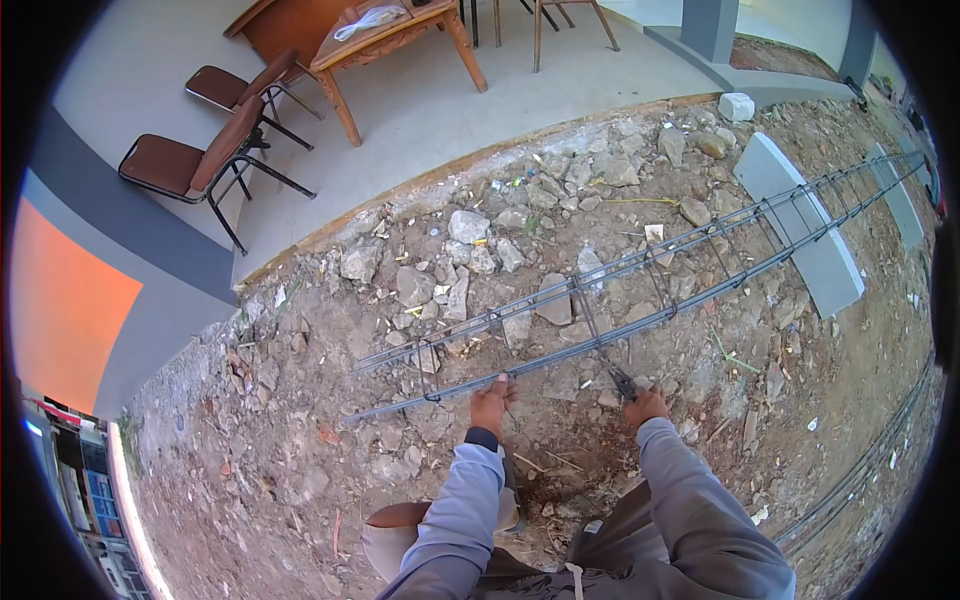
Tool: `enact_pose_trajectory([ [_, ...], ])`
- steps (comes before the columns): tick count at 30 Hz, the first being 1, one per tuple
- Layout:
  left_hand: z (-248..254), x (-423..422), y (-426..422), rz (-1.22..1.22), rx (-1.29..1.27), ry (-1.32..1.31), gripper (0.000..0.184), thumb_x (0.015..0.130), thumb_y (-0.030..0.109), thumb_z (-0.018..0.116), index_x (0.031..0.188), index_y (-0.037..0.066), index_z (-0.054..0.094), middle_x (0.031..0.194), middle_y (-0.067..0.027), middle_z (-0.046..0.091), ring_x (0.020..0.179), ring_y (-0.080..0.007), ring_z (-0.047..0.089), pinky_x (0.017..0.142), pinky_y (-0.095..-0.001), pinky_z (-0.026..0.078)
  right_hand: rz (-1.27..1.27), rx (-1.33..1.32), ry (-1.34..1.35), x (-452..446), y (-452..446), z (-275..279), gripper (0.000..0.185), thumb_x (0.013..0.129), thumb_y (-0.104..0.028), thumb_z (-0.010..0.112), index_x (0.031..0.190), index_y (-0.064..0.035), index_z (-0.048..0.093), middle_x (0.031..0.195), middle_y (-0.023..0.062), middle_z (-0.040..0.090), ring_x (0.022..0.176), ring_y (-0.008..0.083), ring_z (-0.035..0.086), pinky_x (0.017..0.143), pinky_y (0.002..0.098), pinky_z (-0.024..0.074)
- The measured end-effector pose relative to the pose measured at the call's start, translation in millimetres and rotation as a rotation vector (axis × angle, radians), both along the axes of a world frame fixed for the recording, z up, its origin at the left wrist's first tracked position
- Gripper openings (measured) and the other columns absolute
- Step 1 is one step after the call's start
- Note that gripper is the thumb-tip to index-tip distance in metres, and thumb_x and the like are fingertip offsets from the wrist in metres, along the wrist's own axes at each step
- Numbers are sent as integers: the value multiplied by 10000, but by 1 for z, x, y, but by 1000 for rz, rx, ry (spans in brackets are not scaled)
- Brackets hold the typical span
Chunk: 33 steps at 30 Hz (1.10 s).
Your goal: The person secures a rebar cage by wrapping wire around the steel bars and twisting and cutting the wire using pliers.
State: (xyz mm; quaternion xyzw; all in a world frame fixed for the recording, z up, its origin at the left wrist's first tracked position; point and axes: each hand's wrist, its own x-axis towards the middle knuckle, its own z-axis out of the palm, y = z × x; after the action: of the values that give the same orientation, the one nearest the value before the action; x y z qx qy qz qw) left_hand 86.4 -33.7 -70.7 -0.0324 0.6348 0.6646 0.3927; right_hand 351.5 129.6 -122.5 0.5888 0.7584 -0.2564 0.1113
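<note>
A long rebar cage (560, 355) stretches from in front of me to the far right, its long bars joined by bent stirrups. My left hand (490, 408) is at the near bar, with its fingers closed at the steel; a thin dark strand, perhaps wire, shows beside them. To the right, my right hand (648, 405) grips a pair of dark pincers (624, 384). Their jaws point up at the near bar beside a stirrup; whether they bite on a wire there is too small to tell.
Pale slabs (800, 225) lie under the cage at the right. Broken stones (470, 228) cover the soil before a raised concrete floor (420, 110). On it stand brown chairs (165, 165) and a wooden table (385, 38). Loose long bars (860, 470) lie at right.
</note>
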Motion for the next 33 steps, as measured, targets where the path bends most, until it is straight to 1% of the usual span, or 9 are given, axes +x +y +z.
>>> enact_pose_trajectory([
  [5, 7, -5, -7, -139, -158, 50, 308, 854, 314, 638, 886, 9, 659, 757, -34, 646, 583, -118, 543, 511, -222, 403, -17, -44, 144, -1, -5, -32, 517, 769, -365, 545, 1110, 24, 544, 1190, 307, 470, 1126, 451, 464, 989, 504, 349],
  [9, -21, -12, -8, -166, -199, 339, 296, 825, 327, 650, 820, 34, 695, 745, -41, 658, 549, -114, 523, 525, -264, 415, -75, -31, 147, -16, -21, 10, 506, 800, -371, 516, 1079, 51, 528, 1150, 333, 494, 1060, 461, 511, 924, 488, 407],
  [10, -10, -9, -6, -195, -292, 416, 301, 811, 339, 650, 797, 43, 701, 733, -57, 660, 561, -137, 543, 540, -286, 427, -25, 90, 120, -18, -21, 0, 468, 801, -347, 582, 1056, 41, 520, 1040, 279, 566, 864, 401, 613, 768, 472, 487],
  [13, 16, -9, 1, -265, -533, 662, 322, 769, 381, 646, 732, 67, 710, 699, -105, 659, 605, -211, 598, 587, -347, 456, -336, -368, 397, -15, -17, -4, 421, 776, -317, 671, 991, 16, 531, 869, 198, 601, 655, 290, 629, 592, 410, 508],
  [14, 17, -9, 3, -277, -592, 752, 331, 756, 396, 644, 715, 73, 707, 689, -122, 654, 625, -240, 611, 605, -364, 461, -492, -480, 571, -27, -33, 50, 501, 729, -299, 726, 1032, 39, 514, 764, 141, 621, 654, 273, 613, 664, 395, 508],
  [17, 25, -6, 2, -294, -651, 835, 374, 735, 435, 634, 720, 66, 696, 703, -175, 641, 699, -338, 627, 653, -416, 467, -511, -1046, 856, -28, -60, 92, 308, 761, -160, 690, 965, 22, 548, 719, 93, 599, 575, 206, 586, 567, 355, 495],
  [21, -12, 3, -4, -119, -409, 802, 299, 801, 349, 614, 760, 66, 702, 690, -108, 653, 659, -232, 616, 623, -362, 456, -199, -1116, 736, -38, -94, 82, 119, 766, -91, 650, 832, -19, 583, 660, 61, 584, 619, 181, 585, 604, 325, 472],
  [27, -19, 24, -16, 90, -242, 367, 219, 859, 229, 599, 890, 35, 697, 702, 11, 623, 596, -68, 475, 550, -242, 371, -73, -980, 684, -83, -99, 99, 264, 764, -111, 648, 1006, -58, 558, 839, 30, 583, 770, 147, 541, 684, 298, 433],
  [33, 1, 23, -16, 108, -148, 182, 204, 857, 206, 599, 905, 29, 689, 651, 34, 553, 567, -50, 428, 513, -237, 333, 146, -836, 591, -98, -86, 126, 298, 759, -128, 653, 1029, -86, 535, 834, -4, 528, 781, 146, 500, 705, 305, 419],
])
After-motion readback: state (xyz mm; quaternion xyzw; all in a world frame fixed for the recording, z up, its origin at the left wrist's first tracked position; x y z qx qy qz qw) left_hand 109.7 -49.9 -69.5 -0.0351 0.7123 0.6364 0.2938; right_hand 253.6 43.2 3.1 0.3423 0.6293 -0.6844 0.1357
